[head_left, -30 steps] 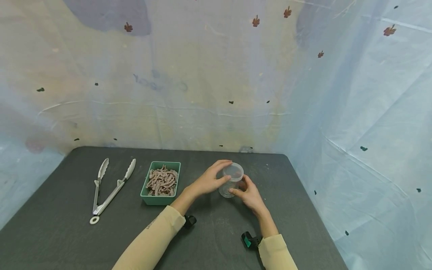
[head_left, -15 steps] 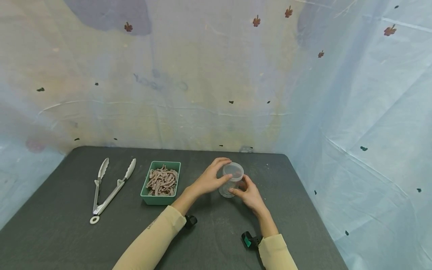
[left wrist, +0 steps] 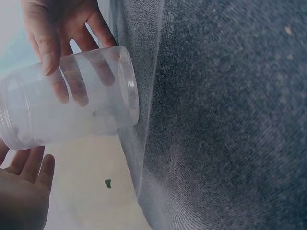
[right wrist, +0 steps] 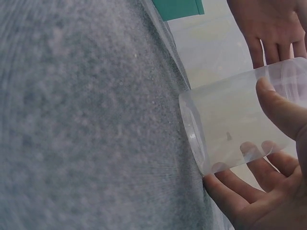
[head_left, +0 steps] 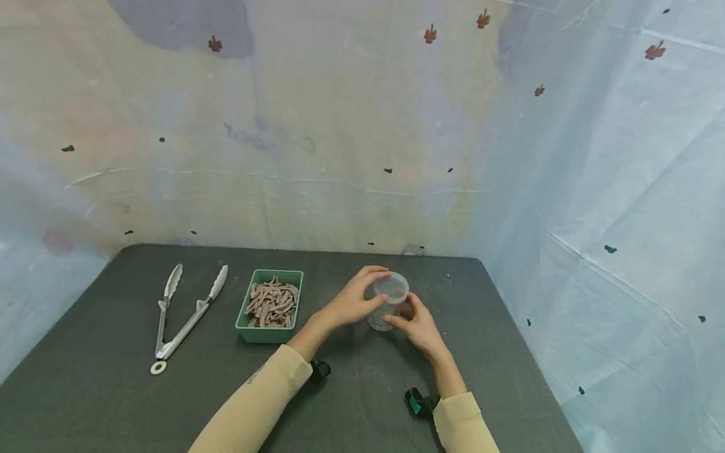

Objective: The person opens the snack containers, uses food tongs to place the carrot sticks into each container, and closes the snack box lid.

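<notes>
Jar: here it is, a clear, cylindrical plastic jar [head_left: 378,319], standing upright or nearly so on the dark grey, cloth-covered surface [head_left: 362,402], right of centre and between the two hands.
Lid: a round, translucent plastic lid [head_left: 394,286] sits across the jar's top.
Left hand: up at the lid goes the left hand [head_left: 352,303], spread wide, gripping the rim with thumb on the near side and fingers on the far side.
Right hand: lower down, the right hand [head_left: 420,327] holds the jar's body, thumb on one side, fingers wrapped round the other.
Tub: just beside the left forearm, a green, rectangular tub [head_left: 266,337] carries a heap of greyish-brown, soft-looking strips [head_left: 273,303].
Tongs: farther left, silver metal tongs [head_left: 188,328] lie splayed in a V, pale scalloped tips pointing away from the person.
Backdrop: a pale, leaf-printed sheet [head_left: 334,126] hangs behind the surface.
</notes>
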A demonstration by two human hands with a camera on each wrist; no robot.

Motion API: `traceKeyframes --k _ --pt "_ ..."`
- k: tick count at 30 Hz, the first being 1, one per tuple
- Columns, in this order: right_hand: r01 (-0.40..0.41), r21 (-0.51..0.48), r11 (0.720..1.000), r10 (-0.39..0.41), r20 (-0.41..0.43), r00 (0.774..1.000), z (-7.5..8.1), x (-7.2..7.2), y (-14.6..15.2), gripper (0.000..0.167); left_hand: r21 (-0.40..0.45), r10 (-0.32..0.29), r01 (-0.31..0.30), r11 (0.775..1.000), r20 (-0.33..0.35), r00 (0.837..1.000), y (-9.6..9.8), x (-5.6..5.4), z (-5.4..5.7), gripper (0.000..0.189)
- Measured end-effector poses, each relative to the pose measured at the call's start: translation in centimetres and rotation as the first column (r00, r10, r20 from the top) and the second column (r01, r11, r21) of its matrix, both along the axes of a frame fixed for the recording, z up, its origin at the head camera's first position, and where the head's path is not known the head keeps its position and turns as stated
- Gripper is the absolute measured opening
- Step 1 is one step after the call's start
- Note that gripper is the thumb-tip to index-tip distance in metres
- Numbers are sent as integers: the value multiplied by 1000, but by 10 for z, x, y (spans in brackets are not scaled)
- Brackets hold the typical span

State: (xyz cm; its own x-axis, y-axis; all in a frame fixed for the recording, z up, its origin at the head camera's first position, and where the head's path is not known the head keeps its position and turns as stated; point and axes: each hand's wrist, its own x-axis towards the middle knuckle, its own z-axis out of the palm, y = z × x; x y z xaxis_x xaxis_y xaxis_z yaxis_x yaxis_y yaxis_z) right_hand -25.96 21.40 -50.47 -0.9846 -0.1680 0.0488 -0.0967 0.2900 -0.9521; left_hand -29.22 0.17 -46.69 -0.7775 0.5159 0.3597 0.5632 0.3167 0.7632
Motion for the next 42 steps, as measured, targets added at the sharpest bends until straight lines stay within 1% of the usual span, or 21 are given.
traceKeyframes --k 9,12,15,19,21,24,32,36,39,42 --pt "5 2 1000 -5 2 1000 0 0 0 76 -10 85 -85 996 5 996 4 2 0 57" --pt "15 5 1000 -15 5 1000 1 0 -1 77 -16 97 -97 995 4 995 4 2 2 61" --pt "21 -3 1000 -21 7 1000 1 0 -1 77 -21 79 -79 997 -6 997 3 1 3 61" --pt "19 -4 1000 -19 7 1000 1 0 0 79 -16 17 -17 1000 -4 1000 2 -1 5 55" --pt "16 -2 1000 -16 9 1000 0 -1 0 79 -17 -5 5 1000 0 1000 2 -1 5 53" --pt "10 6 1000 -10 6 1000 0 -1 0 79 -22 -13 13 1000 -2 1000 2 -1 5 51" --pt "13 16 1000 -14 15 1000 1 0 0 78 -23 32 -33 999 -26 999 4 2 5 51" --pt "10 12 1000 -10 15 1000 0 -1 1 77 -29 73 -74 997 -38 997 6 3 4 53" --pt "6 7 1000 -6 12 1000 -1 -1 1 77 -35 103 -105 994 -38 994 6 3 2 55" --pt "1 4 1000 -1 11 1000 0 -1 1 77 -33 113 -114 993 -34 993 6 3 1 57"
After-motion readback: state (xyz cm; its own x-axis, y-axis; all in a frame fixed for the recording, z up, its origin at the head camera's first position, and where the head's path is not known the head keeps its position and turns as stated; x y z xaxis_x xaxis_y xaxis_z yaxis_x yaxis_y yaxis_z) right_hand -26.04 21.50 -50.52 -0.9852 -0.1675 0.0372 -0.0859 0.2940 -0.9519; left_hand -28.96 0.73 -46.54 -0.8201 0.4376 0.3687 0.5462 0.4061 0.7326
